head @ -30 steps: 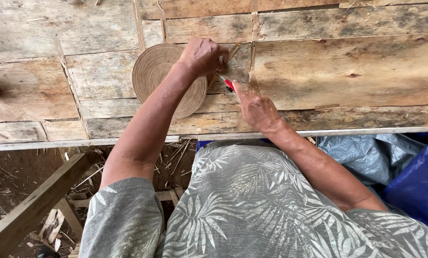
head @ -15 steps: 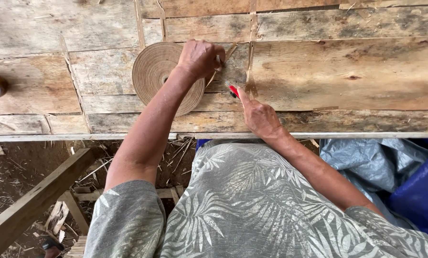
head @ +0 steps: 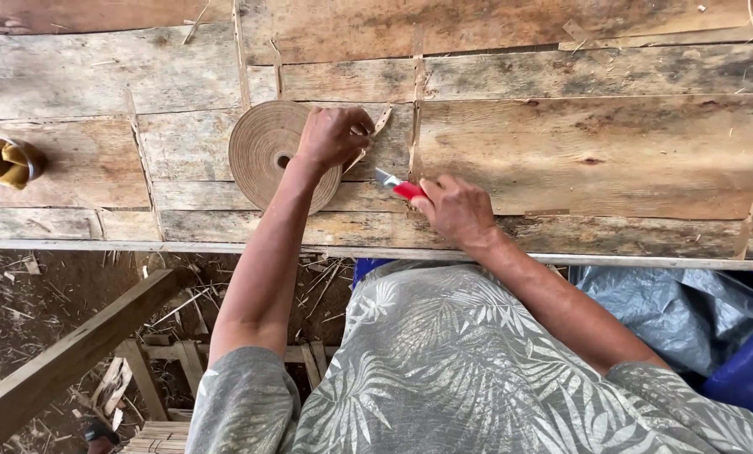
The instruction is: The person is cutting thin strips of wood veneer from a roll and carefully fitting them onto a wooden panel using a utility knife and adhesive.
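Observation:
A flat coiled disc of tan woven strip (head: 265, 151) lies on a rough plank table (head: 595, 160). My left hand (head: 333, 136) rests closed on the coil's right edge, pinching the loose end of the strip (head: 379, 124), which sticks out to the right. My right hand (head: 450, 208) grips a small knife with a red handle (head: 400, 187); its short blade points left toward the strip end, just below my left hand.
A small cup holding yellowish material (head: 10, 161) stands at the table's far left. Thin strip offcuts lie in the plank seams. Below the table edge are wooden beams (head: 65, 357), dirt with shavings, and grey and blue plastic sheeting (head: 687, 315) at the right.
My view has shifted a little, so the table sits lower in the frame. My right hand with the knife stays just below my left hand; the coil has not moved.

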